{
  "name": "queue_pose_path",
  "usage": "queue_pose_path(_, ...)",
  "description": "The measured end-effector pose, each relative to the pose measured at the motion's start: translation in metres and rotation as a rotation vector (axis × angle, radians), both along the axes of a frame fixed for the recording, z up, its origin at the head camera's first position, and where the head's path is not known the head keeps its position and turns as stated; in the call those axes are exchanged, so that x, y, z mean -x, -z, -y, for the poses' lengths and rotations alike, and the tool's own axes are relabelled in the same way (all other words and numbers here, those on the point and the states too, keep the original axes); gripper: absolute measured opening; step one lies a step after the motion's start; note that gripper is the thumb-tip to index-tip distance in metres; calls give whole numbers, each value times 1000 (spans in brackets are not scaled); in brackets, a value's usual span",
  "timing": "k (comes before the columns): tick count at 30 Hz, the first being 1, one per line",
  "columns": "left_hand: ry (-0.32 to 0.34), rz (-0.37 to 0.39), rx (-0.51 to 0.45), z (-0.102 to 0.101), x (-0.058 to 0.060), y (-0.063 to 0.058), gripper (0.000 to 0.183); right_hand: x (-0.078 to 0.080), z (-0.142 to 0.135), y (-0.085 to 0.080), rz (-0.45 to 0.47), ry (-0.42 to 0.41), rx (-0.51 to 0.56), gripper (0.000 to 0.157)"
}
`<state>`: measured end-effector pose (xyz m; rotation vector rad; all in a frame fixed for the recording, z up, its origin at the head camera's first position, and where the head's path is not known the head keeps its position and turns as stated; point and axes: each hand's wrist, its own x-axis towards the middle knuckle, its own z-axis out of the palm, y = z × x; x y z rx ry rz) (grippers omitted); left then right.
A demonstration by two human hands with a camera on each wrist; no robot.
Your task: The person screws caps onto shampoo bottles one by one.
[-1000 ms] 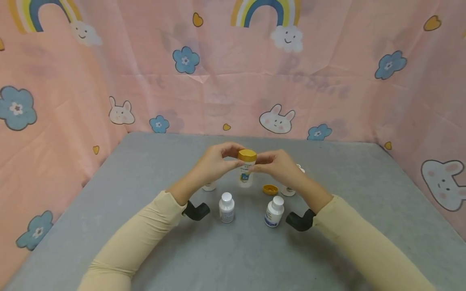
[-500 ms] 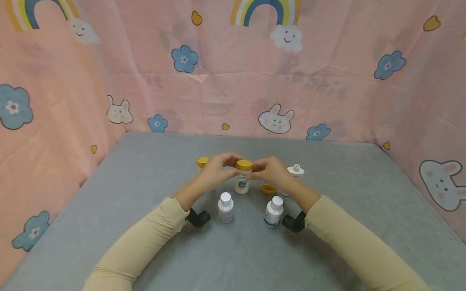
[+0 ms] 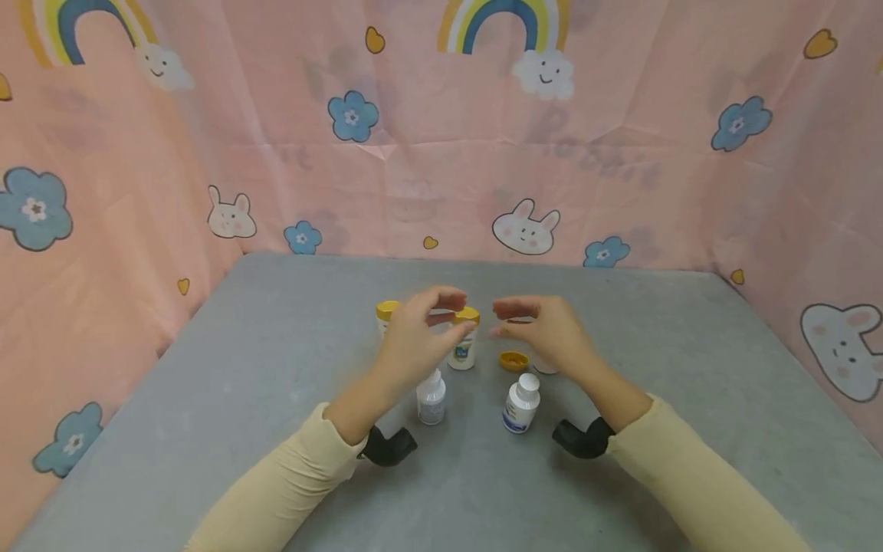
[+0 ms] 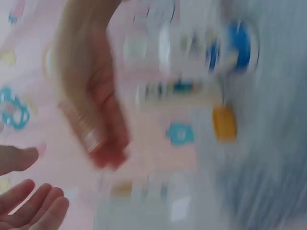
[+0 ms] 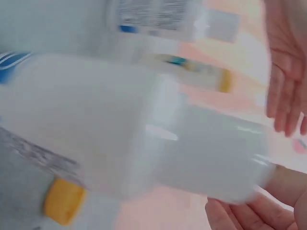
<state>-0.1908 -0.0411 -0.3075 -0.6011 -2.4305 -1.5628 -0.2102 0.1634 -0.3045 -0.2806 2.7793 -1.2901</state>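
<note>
A white bottle with a yellow cap (image 3: 462,354) stands upright on the grey table. My left hand (image 3: 422,330) hovers partly in front of its cap, fingers loosely bent and holding nothing. Right of it, my right hand (image 3: 552,330) is in the air with a gap between thumb and fingers, also holding nothing. Behind that hand stands a white bottle (image 3: 545,369) with only its base showing; the left wrist view shows its body (image 4: 172,93). A loose yellow cap (image 3: 513,361) lies beside it. Another yellow-capped bottle (image 3: 386,310) is mostly hidden behind my left hand.
Two small white-capped bottles stand nearer: one on the left (image 3: 431,402), partly covered by my left hand, and one with a blue-marked label (image 3: 520,402). Black wrist mounts (image 3: 389,447) hang under both wrists. Pink printed cloth (image 3: 414,169) borders the table.
Both hands have lowered the yellow-capped bottle to the table and let go of it. They have drawn apart, the right hand moving rightward.
</note>
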Motion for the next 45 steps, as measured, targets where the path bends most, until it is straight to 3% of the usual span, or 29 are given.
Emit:
queue_pose_path(4,31,-53,60,-21,-13,5,32,-14,-17,-8,-37,70,134,50)
queue_pose_path(10,25,86,145,-51,-10,20,44,-23,-46,-8,-98,198,179,59)
queue_pose_path(16,0,225,178,-69,0,36,52,-17,-73,2,-48,303,218,69)
queue_pose_path(24,24,323,193,-83,15,59,57,-7,-82,16,66,211,171,75)
queue_pose_path(33,-2,358,207,-88,21,68,61,5,-84,33,183,145,171,78)
queue_pose_path(45,-44,374,243,-90,26,80,55,13,-82,54,179,104,136,62)
